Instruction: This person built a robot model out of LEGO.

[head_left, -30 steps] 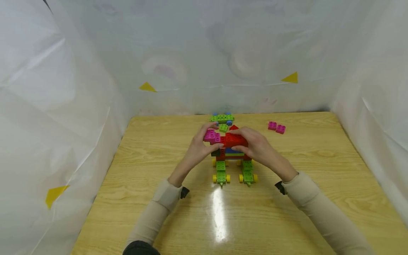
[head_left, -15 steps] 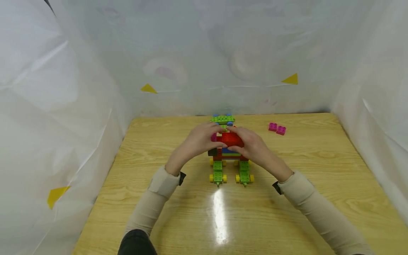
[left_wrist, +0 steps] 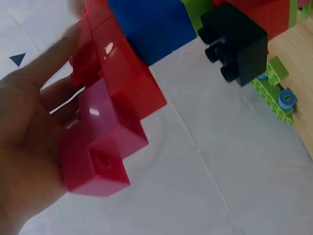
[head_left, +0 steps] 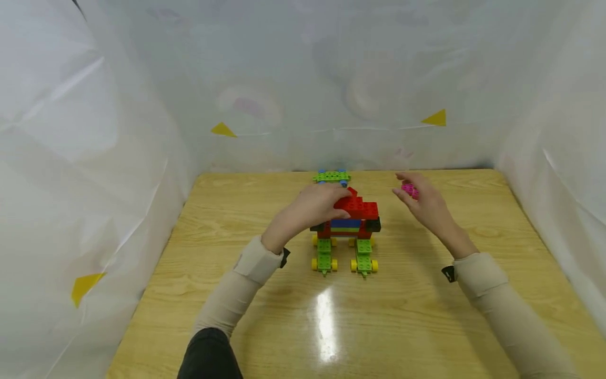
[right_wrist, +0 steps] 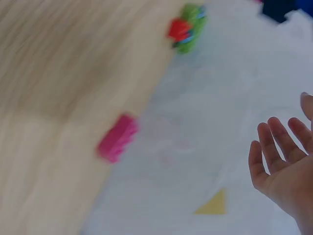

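A model of toy building bricks (head_left: 347, 223) stands on four-wheeled-looking green legs (head_left: 324, 255) with yellow wheels. Its upper body has red bricks (head_left: 362, 209), a blue layer and black bricks (left_wrist: 237, 41) at the ends. My left hand (head_left: 312, 210) grips the upper left end of the model, fingers behind and thumb in front. In the left wrist view, pink bricks (left_wrist: 105, 117) at that end lie against the palm. My right hand (head_left: 428, 205) is off the model, fingers spread and holding nothing, beside the loose pink bricks (head_left: 410, 190) at the back right.
A green wheeled base (head_left: 332, 177) with blue wheels stands behind the model near the table's back edge. White sheeting (head_left: 303, 79) with yellow triangles hangs behind and at both sides of the wooden table (head_left: 265, 326).
My right hand has left the model and moved right, to the loose pink bricks. My left hand has shifted over the model's left end, covering its pink bricks in the head view.
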Demonstrator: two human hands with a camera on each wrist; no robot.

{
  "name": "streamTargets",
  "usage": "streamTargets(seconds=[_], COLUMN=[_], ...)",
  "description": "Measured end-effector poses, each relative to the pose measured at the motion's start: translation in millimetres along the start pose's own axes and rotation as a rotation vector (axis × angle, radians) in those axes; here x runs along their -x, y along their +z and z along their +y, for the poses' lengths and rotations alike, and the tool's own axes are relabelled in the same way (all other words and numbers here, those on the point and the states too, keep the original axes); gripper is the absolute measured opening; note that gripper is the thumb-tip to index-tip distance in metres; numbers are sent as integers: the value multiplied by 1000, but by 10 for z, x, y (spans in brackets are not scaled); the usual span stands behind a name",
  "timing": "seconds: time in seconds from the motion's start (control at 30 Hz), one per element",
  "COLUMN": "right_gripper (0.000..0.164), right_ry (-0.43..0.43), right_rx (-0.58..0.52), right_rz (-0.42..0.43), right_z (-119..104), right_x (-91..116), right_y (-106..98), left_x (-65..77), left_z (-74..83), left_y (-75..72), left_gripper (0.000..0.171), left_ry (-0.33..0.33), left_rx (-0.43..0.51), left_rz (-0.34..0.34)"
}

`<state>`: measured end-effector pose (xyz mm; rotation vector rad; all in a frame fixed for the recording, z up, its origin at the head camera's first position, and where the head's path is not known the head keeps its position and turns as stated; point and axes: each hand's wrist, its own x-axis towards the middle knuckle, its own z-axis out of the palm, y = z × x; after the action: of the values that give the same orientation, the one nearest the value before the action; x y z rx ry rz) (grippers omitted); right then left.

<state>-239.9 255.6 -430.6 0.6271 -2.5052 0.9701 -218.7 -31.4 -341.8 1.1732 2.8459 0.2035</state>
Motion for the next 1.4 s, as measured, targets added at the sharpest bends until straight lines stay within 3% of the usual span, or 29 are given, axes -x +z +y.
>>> streamTargets(seconds=[0.13,0.27,0.53,0.8,1.13,1.4], right_gripper=[43,46,55,46,44,40], right_ry=[156,194,322,287,262,146], right_rx=[29,79,216,256,347,303], right_rz=[-66,-124,-260,-227,-292,-186], right_z=[446,758,1106,1183,1149,1063], right_x=[8,-1,-59,-42,-32,-64], right_y=[-2,33,98,185,172,164], left_x=[16,20,-55,-91,-112,-114], left_z=[-3,-2,79,107,107,109], left_y=[52,52,52,77,55,31], left_gripper=[44,44,44,43,45,45], left_ry=[10,-1,6,-3,-6,-8], left_rx=[-5,21,59,65,78,70], left_rz=[43,51,38,41,32,35])
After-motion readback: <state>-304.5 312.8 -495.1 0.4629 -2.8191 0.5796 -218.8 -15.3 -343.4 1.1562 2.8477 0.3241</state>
